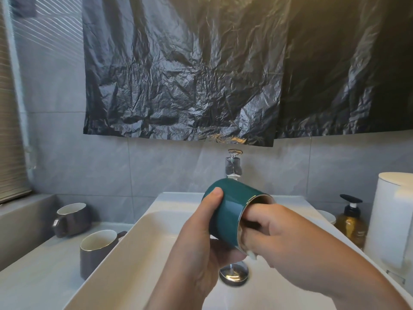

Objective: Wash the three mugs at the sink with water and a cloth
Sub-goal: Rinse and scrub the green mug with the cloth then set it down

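On the counter (33,276) at the left, 2 grey mugs are seen upright, the rear grey mug (72,219) near the wall and the front grey mug (98,251) just beside the white sink (138,242); over the basin, 1 teal mug (232,209) is held on its side, mouth to the right, by the left hand (201,240), whose fingers and thumb are curled round its body; behind it a chrome tap (233,166) is seen; the right hand (283,238) is pushed into the mug's mouth, fingers bent on a pale cloth (251,253) that is barely shown; further right an amber pump bottle (352,222) and a white canister (393,220) are placed.
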`<state>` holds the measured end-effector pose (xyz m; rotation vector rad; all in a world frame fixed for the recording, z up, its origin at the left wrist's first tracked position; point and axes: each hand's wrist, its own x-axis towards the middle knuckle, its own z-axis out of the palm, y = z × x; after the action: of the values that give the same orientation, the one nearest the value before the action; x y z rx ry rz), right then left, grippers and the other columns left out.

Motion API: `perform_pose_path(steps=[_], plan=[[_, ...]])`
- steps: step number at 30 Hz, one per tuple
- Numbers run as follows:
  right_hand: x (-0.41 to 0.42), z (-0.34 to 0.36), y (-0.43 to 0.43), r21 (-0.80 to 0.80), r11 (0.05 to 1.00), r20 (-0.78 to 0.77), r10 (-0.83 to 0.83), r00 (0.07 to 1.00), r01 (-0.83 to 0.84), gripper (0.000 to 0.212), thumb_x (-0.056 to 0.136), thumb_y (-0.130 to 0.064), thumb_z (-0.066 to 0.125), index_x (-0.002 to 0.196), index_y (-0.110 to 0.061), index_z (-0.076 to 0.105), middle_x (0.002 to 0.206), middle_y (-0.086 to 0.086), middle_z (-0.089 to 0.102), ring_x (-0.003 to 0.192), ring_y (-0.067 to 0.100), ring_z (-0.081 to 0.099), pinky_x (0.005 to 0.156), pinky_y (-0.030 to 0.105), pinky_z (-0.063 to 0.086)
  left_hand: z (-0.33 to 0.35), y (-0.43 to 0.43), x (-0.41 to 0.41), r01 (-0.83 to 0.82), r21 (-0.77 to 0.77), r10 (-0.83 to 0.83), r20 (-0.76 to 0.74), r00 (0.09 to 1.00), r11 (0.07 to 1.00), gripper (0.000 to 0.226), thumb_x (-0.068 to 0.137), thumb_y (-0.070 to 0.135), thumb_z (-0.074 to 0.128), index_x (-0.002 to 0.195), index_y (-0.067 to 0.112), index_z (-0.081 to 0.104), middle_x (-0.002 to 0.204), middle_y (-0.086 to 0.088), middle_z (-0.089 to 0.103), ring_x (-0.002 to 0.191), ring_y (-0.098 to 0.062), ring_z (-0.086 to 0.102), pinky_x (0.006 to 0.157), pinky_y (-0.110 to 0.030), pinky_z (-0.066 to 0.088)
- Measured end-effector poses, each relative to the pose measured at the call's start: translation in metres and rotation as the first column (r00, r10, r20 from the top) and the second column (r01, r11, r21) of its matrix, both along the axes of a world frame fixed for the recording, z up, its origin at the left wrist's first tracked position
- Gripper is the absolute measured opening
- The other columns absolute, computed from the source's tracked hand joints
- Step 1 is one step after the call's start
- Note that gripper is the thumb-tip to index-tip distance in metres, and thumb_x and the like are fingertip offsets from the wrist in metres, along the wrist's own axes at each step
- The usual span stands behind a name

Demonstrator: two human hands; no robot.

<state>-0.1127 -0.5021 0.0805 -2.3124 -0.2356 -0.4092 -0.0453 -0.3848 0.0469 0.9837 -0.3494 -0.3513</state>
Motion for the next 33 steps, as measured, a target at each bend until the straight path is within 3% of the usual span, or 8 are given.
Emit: perform_pose_path(steps=[8, 11, 14, 18, 24, 27, 30, 33], plan=[[-0.001, 0.003, -0.015, 0.125, 0.984, 0.035, 0.119, 0.992, -0.123, 0.028, 0.096, -0.006, 0.057, 0.085, -0.029, 0.069, 0.050, -0.025, 0.059, 0.046, -0.008, 0.054, 0.046, 0.004, 0.038, -0.002, 0.008, 0.002, 0.144, 0.125, -0.159, 0.115, 0.981, 0.982, 0.036, 0.057, 0.047, 0.083, 0.084, 0.023, 0.081, 0.078, -0.006, 0.068, 0.055, -0.019, 0.059, 0.047, -0.023, 0.046], [0.001, 0.001, -0.011, 0.148, 0.977, -0.003, 0.156, 0.988, -0.154, 0.021, 0.098, -0.013, 0.058, 0.105, -0.026, 0.073, 0.088, -0.014, 0.075, 0.078, 0.001, 0.069, 0.072, 0.018, 0.056, 0.002, 0.007, -0.001, 0.159, 0.116, -0.165, 0.046, 0.985, 0.980, 0.038, 0.053, 0.053, 0.079, 0.073, 0.020, 0.081, 0.066, -0.008, 0.062, 0.045, -0.018, 0.048, 0.037, -0.018, 0.037], [0.001, -0.005, -0.011, -0.155, 0.986, 0.049, -0.059, 0.997, 0.066, 0.016, 0.098, -0.024, 0.053, 0.103, -0.030, 0.067, 0.098, -0.006, 0.069, 0.088, 0.010, 0.065, 0.079, 0.025, 0.055, 0.002, 0.006, 0.001, 0.108, 0.110, -0.103, -0.045, 0.994, 0.988, 0.044, 0.047, 0.055, 0.078, 0.070, 0.017, 0.080, 0.066, -0.010, 0.060, 0.042, -0.018, 0.044, 0.033, -0.016, 0.036], [0.001, -0.005, -0.004, -0.582, 0.766, 0.161, -0.221, 0.962, 0.273, 0.011, 0.098, -0.026, 0.047, 0.104, -0.027, 0.055, 0.104, -0.002, 0.062, 0.094, 0.019, 0.059, 0.074, 0.025, 0.047, 0.001, 0.007, 0.004, 0.087, 0.136, -0.080, -0.053, 0.995, 0.987, 0.038, 0.044, 0.052, 0.079, 0.064, 0.020, 0.080, 0.067, -0.008, 0.062, 0.043, -0.019, 0.043, 0.034, -0.015, 0.036], [0.003, -0.003, -0.015, -0.047, 0.997, 0.027, 0.062, 0.998, -0.060, 0.012, 0.096, -0.025, 0.057, 0.090, -0.023, 0.068, 0.078, 0.000, 0.063, 0.062, 0.002, 0.051, 0.058, 0.018, 0.044, -0.001, 0.011, 0.010, 0.078, 0.078, -0.077, -0.016, 0.997, 0.994, 0.034, 0.045, 0.044, 0.083, 0.068, 0.019, 0.080, 0.066, -0.007, 0.063, 0.044, -0.017, 0.046, 0.035, -0.016, 0.036], [0.007, -0.004, -0.016, 0.430, 0.865, -0.004, 0.287, 0.958, -0.258, 0.023, 0.085, -0.026, 0.060, 0.103, -0.022, 0.074, 0.066, 0.009, 0.050, 0.045, 0.007, 0.032, 0.040, 0.015, 0.024, 0.000, 0.014, 0.013, 0.074, 0.013, -0.074, 0.020, 0.997, 0.997, 0.029, 0.055, 0.041, 0.082, 0.074, 0.019, 0.081, 0.071, -0.006, 0.066, 0.049, -0.017, 0.051, 0.039, -0.018, 0.041], [0.008, -0.004, -0.012, 0.302, 0.913, 0.043, 0.275, 0.960, -0.275, 0.021, 0.086, -0.033, 0.057, 0.098, -0.037, 0.074, 0.061, -0.010, 0.055, 0.048, 0.004, 0.040, 0.044, 0.011, 0.031, -0.001, 0.020, 0.015, 0.021, 0.008, -0.022, 0.128, 0.992, 1.000, 0.030, 0.062, 0.045, 0.072, 0.081, 0.024, 0.082, 0.084, -0.003, 0.074, 0.064, -0.015, 0.066, 0.057, -0.027, 0.054], [0.010, -0.007, -0.008, 0.211, 0.941, 0.099, 0.248, 0.964, -0.264, 0.020, 0.090, -0.041, 0.057, 0.086, -0.025, 0.068, 0.062, -0.009, 0.056, 0.055, 0.006, 0.051, 0.052, 0.019, 0.043, 0.003, 0.019, 0.008, -0.142, 0.114, 0.102, 0.303, 0.948, 0.983, 0.032, 0.072, 0.051, 0.071, 0.086, 0.022, 0.078, 0.081, 0.008, 0.077, 0.066, 0.001, 0.064, 0.073, -0.034, 0.043]])
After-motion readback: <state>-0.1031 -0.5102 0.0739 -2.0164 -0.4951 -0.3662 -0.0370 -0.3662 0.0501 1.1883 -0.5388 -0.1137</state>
